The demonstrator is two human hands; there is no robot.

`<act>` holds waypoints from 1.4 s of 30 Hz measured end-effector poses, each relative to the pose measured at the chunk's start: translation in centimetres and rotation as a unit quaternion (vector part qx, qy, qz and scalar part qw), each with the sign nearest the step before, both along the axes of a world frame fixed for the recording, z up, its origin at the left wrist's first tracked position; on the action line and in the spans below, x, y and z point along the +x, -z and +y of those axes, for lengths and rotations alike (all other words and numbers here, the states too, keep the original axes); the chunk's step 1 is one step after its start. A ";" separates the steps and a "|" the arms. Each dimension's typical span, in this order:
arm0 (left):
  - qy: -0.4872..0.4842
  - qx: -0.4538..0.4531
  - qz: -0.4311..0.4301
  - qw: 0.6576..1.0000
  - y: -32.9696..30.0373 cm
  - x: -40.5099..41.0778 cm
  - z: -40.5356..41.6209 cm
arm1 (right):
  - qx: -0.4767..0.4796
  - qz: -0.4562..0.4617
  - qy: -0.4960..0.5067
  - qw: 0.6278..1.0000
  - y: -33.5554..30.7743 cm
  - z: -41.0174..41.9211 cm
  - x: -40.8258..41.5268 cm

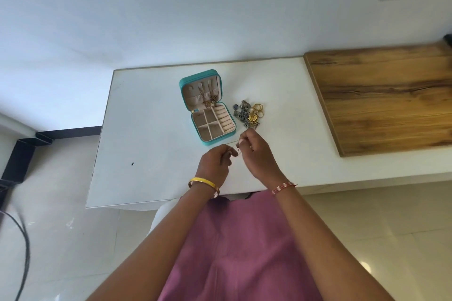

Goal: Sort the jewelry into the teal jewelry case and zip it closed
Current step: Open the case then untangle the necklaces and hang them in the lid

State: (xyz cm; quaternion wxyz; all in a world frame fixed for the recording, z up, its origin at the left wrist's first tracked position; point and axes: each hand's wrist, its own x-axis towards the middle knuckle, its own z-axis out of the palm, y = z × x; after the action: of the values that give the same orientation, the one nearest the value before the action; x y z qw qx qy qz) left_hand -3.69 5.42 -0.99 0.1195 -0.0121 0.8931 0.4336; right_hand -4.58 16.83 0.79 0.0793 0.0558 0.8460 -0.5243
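The teal jewelry case (207,143) lies open on the white table (151,129), its lid propped up behind with gold pieces hanging inside. The beige tray holds square compartments and ring rolls. Right of the case lies a pile of jewelry (249,113): blue-grey pieces, gold rings and a gold flower charm. In front of the case my left hand (215,162) and my right hand (256,151) are close together. Between them, both pinch a thin chain (237,148) above the table. Its full length is too fine to make out.
A wooden board (381,100) covers the right part of the counter. The table's near edge runs just under my wrists, with my pink garment (239,247) below. A small dark speck (132,164) marks the table's left side. A black frame (22,154) stands at far left.
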 end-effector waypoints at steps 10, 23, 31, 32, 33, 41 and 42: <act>-0.111 0.349 -0.091 0.926 -6.2 1.4 -3.3 | -0.414 -0.089 0.115 0.899 -7.0 1.6 1.4; -0.221 0.631 -0.139 0.730 -10.8 5.1 -7.4 | -0.325 -0.112 0.000 0.939 -7.7 4.9 4.1; -0.225 0.592 -0.157 0.758 -11.3 6.9 -7.9 | -0.344 -0.114 -0.017 0.932 -8.5 3.8 5.4; -0.207 0.574 -0.164 0.775 -11.4 7.1 -7.8 | -0.366 -0.118 -0.011 0.923 -8.6 3.8 5.5; -0.189 0.559 -0.169 0.789 -11.5 7.2 -7.7 | -0.392 -0.123 -0.007 0.911 -8.9 3.8 5.5; -0.167 0.608 -0.156 0.760 -12.4 7.9 -6.8 | -0.607 -0.052 0.009 0.793 -9.8 3.5 5.9; -0.174 0.632 -0.151 0.740 -12.6 7.9 -6.9 | -0.620 -0.051 0.001 0.783 -9.8 3.5 6.0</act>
State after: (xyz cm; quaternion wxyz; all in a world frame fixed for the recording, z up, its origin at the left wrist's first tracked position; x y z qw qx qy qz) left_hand 4.21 -1.45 11.64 0.1555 -0.1546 0.3664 0.9042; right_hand 1.40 20.37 10.58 0.1395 0.0222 0.3337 -0.9320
